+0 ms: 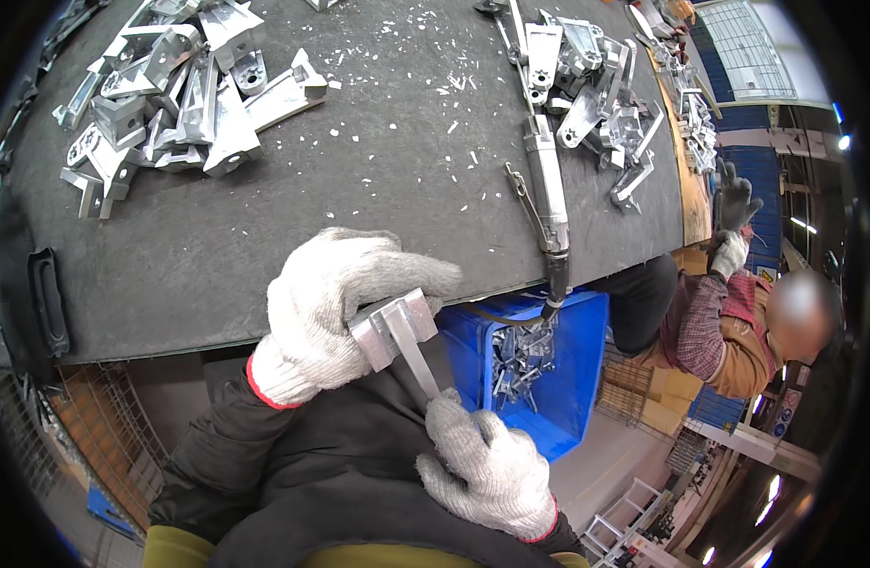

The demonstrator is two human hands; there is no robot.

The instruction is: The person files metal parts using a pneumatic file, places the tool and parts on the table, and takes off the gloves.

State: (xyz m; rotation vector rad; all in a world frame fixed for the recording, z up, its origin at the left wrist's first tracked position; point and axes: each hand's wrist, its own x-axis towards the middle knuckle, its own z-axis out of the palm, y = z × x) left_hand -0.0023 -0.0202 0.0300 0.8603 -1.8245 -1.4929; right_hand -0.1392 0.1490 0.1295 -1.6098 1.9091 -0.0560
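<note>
My left hand (335, 308), in a white knit glove with a red cuff, grips a silver metal bracket (383, 338) in front of my body, just off the table's near edge. A narrow flat metal strip (414, 362) runs from the bracket's notched face down to my right hand (487, 464). That hand, gloved alike, is closed round the strip's lower end. Whether the strip is a file or an arm of the bracket, I cannot tell. The gloves hide parts of both.
Metal brackets lie heaped on the dark table (378, 189), in a left pile (184, 104) and a right pile (596, 90). An air tool (548, 180) with a hose lies near the right pile. Below the edge stands a blue bin (572, 379) holding metal parts. A co-worker (719, 322) sits at right.
</note>
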